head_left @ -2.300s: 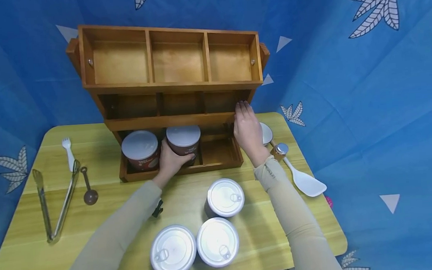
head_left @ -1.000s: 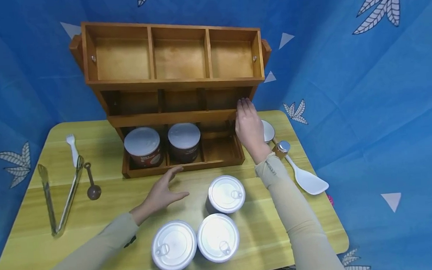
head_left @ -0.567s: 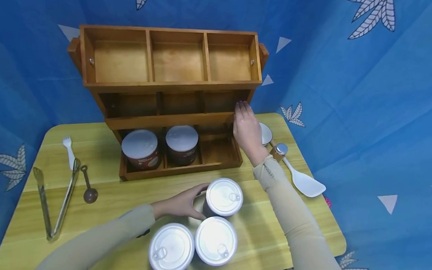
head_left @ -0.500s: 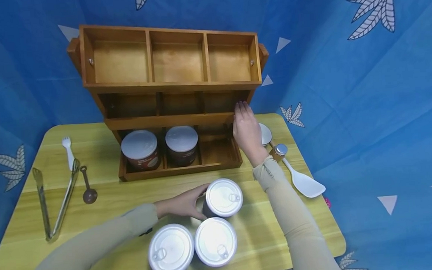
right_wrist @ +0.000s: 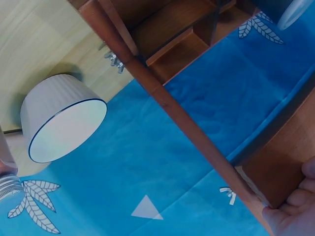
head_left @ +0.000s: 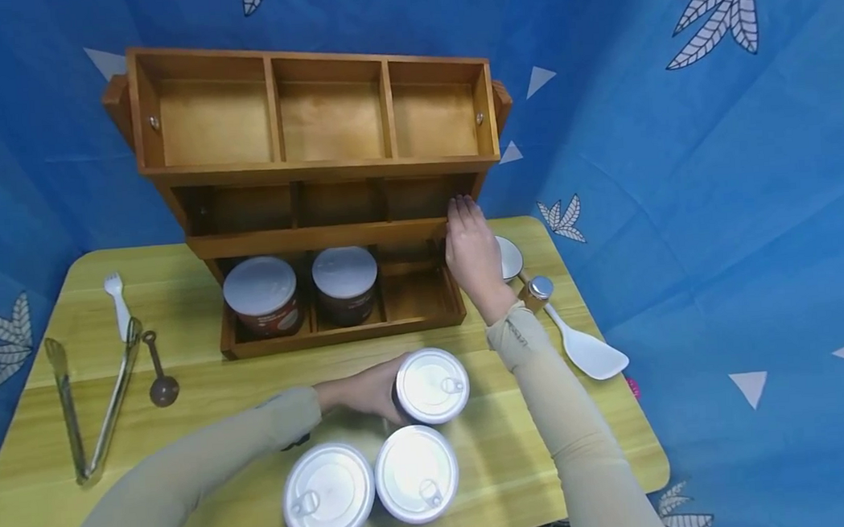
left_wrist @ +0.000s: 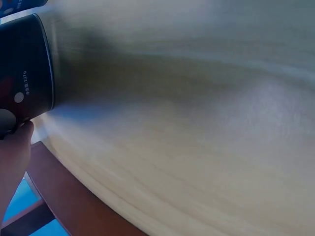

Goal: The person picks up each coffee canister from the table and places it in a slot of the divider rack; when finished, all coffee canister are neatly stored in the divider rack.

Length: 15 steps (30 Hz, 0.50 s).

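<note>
My left hand (head_left: 368,389) grips the side of a dark can (head_left: 433,385) with a silvery pull-ring lid, standing in front of a wooden rack (head_left: 315,173). In the left wrist view the fingers (left_wrist: 19,142) curl at the wall of that dark can (left_wrist: 24,73). Two more pull-ring cans, one on the left (head_left: 329,495) and one on the right (head_left: 416,473), stand nearer the front. My right hand (head_left: 474,252) holds the right end of the rack's middle tier, fingers and thumb around its board in the right wrist view. Two pale-lidded cans (head_left: 260,297) (head_left: 346,284) sit in the bottom tier's left and middle compartments.
Tongs (head_left: 101,412), a white fork (head_left: 118,306) and a brown measuring spoon (head_left: 161,384) lie at the left. A white bowl (right_wrist: 64,118), a small lidded jar (head_left: 537,291) and a white spatula (head_left: 590,354) are at the right. Blue cloth hangs behind the table.
My left hand has let go of the can in the bottom tier's middle compartment, moved back toward the front and taken hold of the rearmost loose can. The right hand stays put.
</note>
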### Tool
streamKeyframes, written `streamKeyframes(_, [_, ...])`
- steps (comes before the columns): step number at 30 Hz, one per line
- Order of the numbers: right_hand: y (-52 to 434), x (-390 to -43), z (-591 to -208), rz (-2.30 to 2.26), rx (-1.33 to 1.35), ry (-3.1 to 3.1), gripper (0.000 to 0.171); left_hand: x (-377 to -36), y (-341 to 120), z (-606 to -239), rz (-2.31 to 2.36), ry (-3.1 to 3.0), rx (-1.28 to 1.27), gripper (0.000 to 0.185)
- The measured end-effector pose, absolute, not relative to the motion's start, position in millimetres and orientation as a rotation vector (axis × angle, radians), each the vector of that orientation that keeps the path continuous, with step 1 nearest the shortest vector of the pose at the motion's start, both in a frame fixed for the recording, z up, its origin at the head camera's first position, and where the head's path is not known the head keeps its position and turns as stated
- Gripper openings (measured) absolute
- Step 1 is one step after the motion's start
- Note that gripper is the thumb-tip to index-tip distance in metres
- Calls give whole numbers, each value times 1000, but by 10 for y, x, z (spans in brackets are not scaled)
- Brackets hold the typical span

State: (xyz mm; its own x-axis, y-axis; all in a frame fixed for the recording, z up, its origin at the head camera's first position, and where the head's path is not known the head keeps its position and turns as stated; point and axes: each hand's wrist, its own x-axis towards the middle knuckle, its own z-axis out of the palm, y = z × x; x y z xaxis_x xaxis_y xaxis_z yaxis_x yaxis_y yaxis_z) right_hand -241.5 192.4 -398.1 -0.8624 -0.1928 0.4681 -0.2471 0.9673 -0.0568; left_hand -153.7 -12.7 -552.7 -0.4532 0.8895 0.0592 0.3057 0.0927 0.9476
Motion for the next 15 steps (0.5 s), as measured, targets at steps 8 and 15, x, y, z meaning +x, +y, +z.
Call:
streamKeyframes(8, [1910,-2415,-3971,154,323,-2616,39,-1572,-139,-5481,1426,1877,1147,110])
streamKeyframes(15, [1915,-2413,-3980,141,300,-2649,40,-1625,-172,-5324,1518,1956,1065,116])
